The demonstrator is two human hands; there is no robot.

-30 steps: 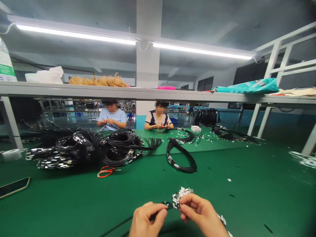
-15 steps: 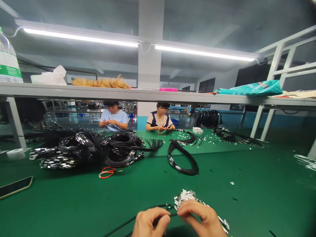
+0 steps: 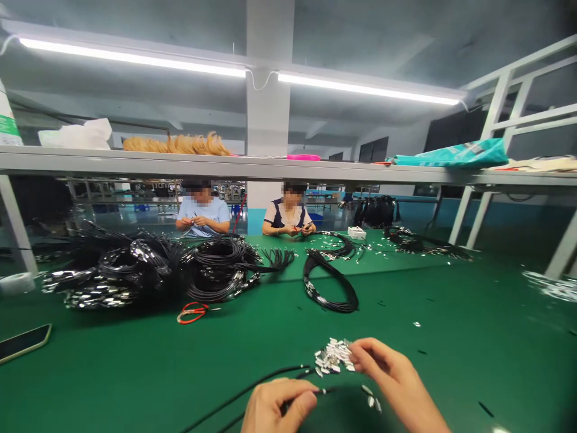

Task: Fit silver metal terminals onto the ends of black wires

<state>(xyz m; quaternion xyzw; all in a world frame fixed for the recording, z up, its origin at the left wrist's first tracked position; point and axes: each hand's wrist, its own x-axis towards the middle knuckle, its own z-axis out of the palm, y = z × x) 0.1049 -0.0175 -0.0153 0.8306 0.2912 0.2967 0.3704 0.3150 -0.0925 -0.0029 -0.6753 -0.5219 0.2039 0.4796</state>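
My left hand (image 3: 279,406) is closed in a pinch around a black cable (image 3: 331,390), whose tip with a small white band pokes out past the fingertips. Beyond it, further black cables (image 3: 243,392) run in from the lower left, their ends near the metal pieces. A small heap of silvery metal clips (image 3: 333,356) lies on the green table. At the heap's right edge is my right hand (image 3: 387,367), thumb and fingers drawn together; what they grip, if anything, is hidden. A few loose clips (image 3: 371,400) lie below that hand.
Red-handled scissors (image 3: 193,312), a phone (image 3: 24,343) and a looped cable bundle (image 3: 331,282) lie on the table (image 3: 135,373). Piled black cables (image 3: 121,264) fill the left. A shelf (image 3: 252,167) crosses above. Two people (image 3: 202,213) sit opposite, hands at work.
My right hand has moved right, away from the cable tip in my left hand, to the heap's right edge. My left hand still pinches the cable. The view has shifted slightly.
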